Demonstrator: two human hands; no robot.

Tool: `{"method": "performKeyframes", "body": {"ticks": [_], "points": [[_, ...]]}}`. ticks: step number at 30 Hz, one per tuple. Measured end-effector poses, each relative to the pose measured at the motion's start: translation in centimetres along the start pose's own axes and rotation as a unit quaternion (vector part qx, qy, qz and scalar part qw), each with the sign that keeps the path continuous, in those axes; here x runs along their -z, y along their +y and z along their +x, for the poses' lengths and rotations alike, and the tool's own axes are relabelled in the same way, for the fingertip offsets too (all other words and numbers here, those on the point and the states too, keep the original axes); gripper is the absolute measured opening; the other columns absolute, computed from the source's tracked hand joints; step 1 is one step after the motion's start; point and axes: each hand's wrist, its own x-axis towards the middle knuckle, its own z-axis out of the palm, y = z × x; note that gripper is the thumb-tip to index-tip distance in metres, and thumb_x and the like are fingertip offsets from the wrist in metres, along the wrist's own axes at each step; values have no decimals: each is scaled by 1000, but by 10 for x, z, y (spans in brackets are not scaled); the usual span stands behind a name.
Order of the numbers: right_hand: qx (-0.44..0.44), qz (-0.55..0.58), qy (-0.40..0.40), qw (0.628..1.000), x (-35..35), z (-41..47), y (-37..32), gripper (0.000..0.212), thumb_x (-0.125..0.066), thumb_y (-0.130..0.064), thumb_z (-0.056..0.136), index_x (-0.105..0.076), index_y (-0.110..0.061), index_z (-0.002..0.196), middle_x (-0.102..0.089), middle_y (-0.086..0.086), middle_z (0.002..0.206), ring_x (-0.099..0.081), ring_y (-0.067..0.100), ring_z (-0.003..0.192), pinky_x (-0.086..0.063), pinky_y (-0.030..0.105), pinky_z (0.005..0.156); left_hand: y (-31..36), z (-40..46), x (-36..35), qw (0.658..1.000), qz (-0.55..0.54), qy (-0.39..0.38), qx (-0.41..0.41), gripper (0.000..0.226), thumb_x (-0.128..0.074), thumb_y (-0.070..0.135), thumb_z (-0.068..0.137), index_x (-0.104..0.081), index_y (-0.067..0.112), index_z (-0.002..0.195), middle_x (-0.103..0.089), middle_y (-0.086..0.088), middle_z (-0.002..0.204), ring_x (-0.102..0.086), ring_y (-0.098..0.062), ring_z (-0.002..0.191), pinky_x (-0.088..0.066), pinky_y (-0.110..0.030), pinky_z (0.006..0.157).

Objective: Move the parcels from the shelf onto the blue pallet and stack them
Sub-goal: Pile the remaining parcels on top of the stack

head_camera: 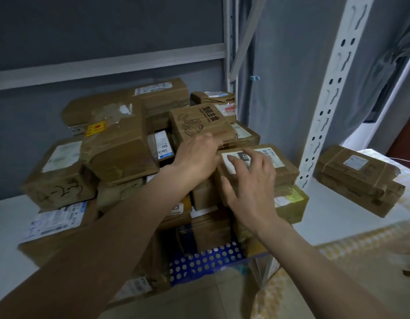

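Both arms extend over the parcel stack [121,146] on the blue pallet [206,261]. Right hand [252,187], fingers spread, rests on the labelled parcel [282,166]; left hand [197,157] touches its far edge, finger state indiscernible.

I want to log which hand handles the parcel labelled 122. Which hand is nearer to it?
Right. The right hand lies on the parcel labelled 122; the left hand is just beside its left end.
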Motion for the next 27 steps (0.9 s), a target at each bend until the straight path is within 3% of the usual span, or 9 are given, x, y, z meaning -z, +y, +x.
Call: {"method": "performKeyframes", "body": {"ticks": [6, 12, 20, 23, 27], "points": [[51, 42, -59, 996, -15, 11, -55, 57, -69, -26, 80, -51, -14, 133, -46, 15, 138, -33, 33, 132, -29, 47, 112, -53, -59, 23, 996, 56, 6, 65, 34, -57, 21, 91, -58, 23, 124, -58, -3, 118, -55, -23, 110, -47, -37, 84], [127, 101, -115, 980, -40, -1, -137, 60, -72, -22, 78, -50, -11, 133, -46, 14, 135, -37, 32, 127, -34, 43, 106, -124, -136, 40, 984, 81, -1, 160, 36, -57, 24, 91, -58, 24, 126, -58, -3, 119, -55, -23, 112, -48, -36, 89], [202, 135, -167, 956, -78, -34, -256, 57, -72, -21, 80, -50, -11, 131, -46, 10, 135, -35, 30, 126, -36, 41, 106, -223, -238, 59, 946, 116, -35, 301, 34, -55, 31, 93, -56, 20, 125, -56, -3, 125, -54, -22, 111, -44, -30, 85], [226, 136, -172, 949, -94, -45, -302, 50, -72, -21, 79, -54, -10, 125, -52, 10, 128, -43, 30, 119, -39, 40, 101, -255, -275, 67, 939, 121, -22, 321, 39, -53, 34, 95, -52, 23, 132, -54, -2, 131, -51, -21, 118, -44, -32, 93], [266, 127, -211, 932, -117, -64, -366, 47, -63, -29, 88, -49, -15, 131, -47, 4, 135, -38, 25, 125, -32, 34, 105, -303, -328, 74, 923, 129, -40, 360, 43, -52, 38, 95, -48, 23, 136, -52, -2, 133, -50, -21, 120, -43, -33, 97]]}}
